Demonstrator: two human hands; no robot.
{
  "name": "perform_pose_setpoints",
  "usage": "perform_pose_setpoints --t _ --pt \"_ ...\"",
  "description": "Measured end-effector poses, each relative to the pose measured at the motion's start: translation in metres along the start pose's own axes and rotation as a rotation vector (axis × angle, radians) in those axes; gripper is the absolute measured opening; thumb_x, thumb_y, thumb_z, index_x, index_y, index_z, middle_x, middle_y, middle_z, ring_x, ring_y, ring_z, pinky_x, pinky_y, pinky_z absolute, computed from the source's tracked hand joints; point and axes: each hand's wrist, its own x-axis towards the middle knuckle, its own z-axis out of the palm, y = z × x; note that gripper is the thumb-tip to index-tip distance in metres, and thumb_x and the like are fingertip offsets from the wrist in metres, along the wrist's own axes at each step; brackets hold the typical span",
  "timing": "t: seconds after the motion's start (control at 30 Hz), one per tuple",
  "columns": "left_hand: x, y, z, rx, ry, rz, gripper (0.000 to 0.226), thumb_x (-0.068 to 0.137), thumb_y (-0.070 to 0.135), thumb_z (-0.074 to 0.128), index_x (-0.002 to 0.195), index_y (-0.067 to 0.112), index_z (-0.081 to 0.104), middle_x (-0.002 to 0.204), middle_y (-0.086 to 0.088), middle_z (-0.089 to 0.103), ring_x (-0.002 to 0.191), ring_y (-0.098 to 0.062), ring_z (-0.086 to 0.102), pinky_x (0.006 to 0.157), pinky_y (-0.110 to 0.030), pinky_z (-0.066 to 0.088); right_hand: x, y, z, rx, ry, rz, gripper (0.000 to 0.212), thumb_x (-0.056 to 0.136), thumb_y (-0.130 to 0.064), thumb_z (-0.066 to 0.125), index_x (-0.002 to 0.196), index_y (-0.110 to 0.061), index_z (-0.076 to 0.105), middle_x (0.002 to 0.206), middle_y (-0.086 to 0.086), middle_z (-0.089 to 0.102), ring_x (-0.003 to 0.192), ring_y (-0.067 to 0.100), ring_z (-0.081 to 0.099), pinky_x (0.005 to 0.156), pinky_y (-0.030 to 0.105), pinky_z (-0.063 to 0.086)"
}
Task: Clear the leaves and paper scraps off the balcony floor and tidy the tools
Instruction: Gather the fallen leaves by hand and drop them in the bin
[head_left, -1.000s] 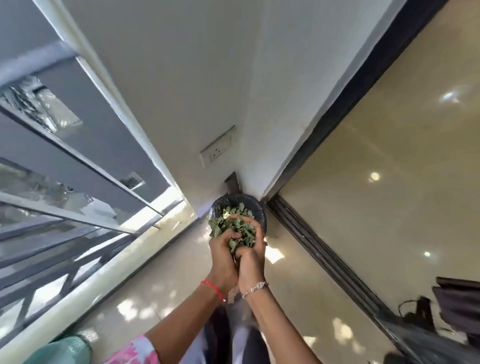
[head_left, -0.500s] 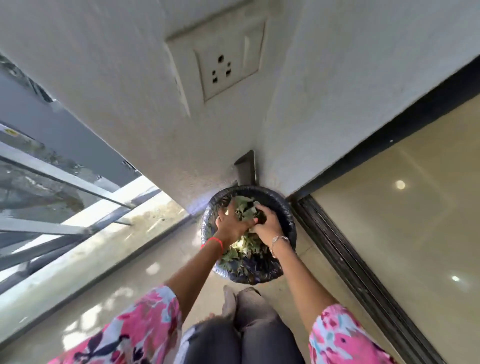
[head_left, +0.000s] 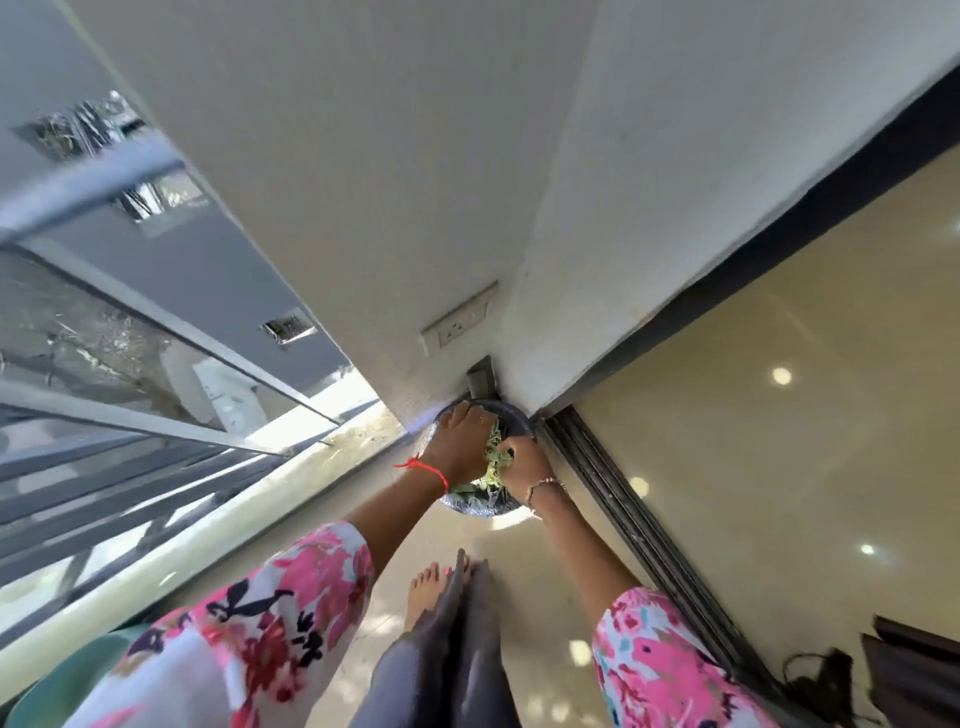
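A second ago I had both hands cupped around a heap of leaves, held up above the bin. Now both are down inside the bin (head_left: 474, 508), which sits in the wall corner, and the leaves (head_left: 492, 459) lie in its black liner between my wrists.

My left hand (head_left: 460, 441) lies flat across the bin's far side, its fingers (head_left: 470, 411) straight and close together, reaching the rim. It looks to be pressing the load down. My right hand (head_left: 523, 463) is at the bin's near right side, fingers curled into the green clump.

I judge this handful delivered and now being packed down. The balcony floor (head_left: 524, 597) on the near side of the bin is only partly in view, past my feet, so I cannot say whether leaves or paper scraps remain there. A dark upright piece (head_left: 480, 382) stands just behind the bin. I cannot tell whether it is one of the tools.
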Motion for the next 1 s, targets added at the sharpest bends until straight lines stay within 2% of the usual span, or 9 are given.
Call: perform_pose_setpoints --t 0.1,0.2,0.3,0.47,0.63,0.77,1.0 --pt "-0.060 0.021 -0.041 0.100 0.003 0.068 0.071 0.086 0.010 0.052 0.148 0.010 0.017 0.152 -0.009 0.022 0.144 -0.027 0.010 0.116 -0.040 0.007 -0.069 -0.029 -0.027 0.008 -0.011 -0.005 0.039 0.084 0.000 0.055 0.122 0.000 0.055 0.126 0.014 0.056 0.117 0.025 0.051 0.093 0.024 0.040" --pt "-0.114 0.031 -0.073 0.142 0.050 0.110 0.075 0.086 0.011 0.053 0.149 0.012 0.013 0.155 -0.007 0.016 0.145 -0.026 0.005 0.117 -0.044 0.005 -0.130 -0.053 -0.045 0.060 0.040 -0.002 0.034 0.085 -0.004 0.056 0.119 -0.001 0.056 0.123 0.013 0.058 0.113 0.024 0.054 0.091 0.025 0.041" --pt "-0.160 0.035 -0.095 0.162 0.085 0.183 0.072 0.086 0.009 0.046 0.150 0.012 0.013 0.157 -0.006 0.012 0.146 -0.025 0.002 0.117 -0.043 0.005 -0.187 -0.065 -0.048 0.153 0.120 0.018 0.032 0.087 -0.008 0.057 0.119 -0.004 0.055 0.118 0.009 0.060 0.107 0.024 0.058 0.079 0.022 0.043" --pt "-0.207 0.033 -0.101 0.287 0.076 0.385 0.071 0.089 0.019 0.048 0.150 0.013 0.011 0.157 -0.006 0.009 0.146 -0.025 0.001 0.117 -0.041 0.001 -0.267 -0.062 -0.030 0.225 0.379 0.049 0.034 0.085 -0.011 0.059 0.119 -0.004 0.055 0.125 0.011 0.055 0.115 0.023 0.052 0.094 0.022 0.037" --pt "-0.247 0.049 -0.083 0.443 0.032 0.662 0.069 0.090 0.027 0.050 0.148 0.012 0.015 0.157 -0.004 0.011 0.145 -0.025 0.005 0.117 -0.040 0.003 -0.354 -0.044 0.027 0.399 0.582 0.204 0.035 0.086 -0.008 0.059 0.120 0.001 0.055 0.126 0.015 0.056 0.119 0.024 0.051 0.096 0.021 0.033" --pt "-0.289 0.077 -0.047 0.572 -0.060 0.889 0.068 0.091 0.027 0.049 0.147 0.010 0.016 0.156 -0.006 0.011 0.145 -0.027 0.002 0.118 -0.041 0.004 -0.427 -0.021 0.091 0.524 0.730 0.410 0.037 0.085 -0.007 0.058 0.121 0.000 0.055 0.125 0.016 0.054 0.118 0.026 0.051 0.096 0.020 0.031" --pt "-0.385 0.134 0.039 0.657 -0.251 1.264 0.066 0.090 0.023 0.049 0.147 0.013 0.016 0.156 -0.005 0.011 0.145 -0.027 0.001 0.117 -0.043 0.003 -0.527 0.015 0.208 0.719 0.822 0.775 0.038 0.088 -0.009 0.052 0.125 -0.002 0.049 0.130 0.016 0.046 0.123 0.026 0.044 0.100 0.023 0.027"
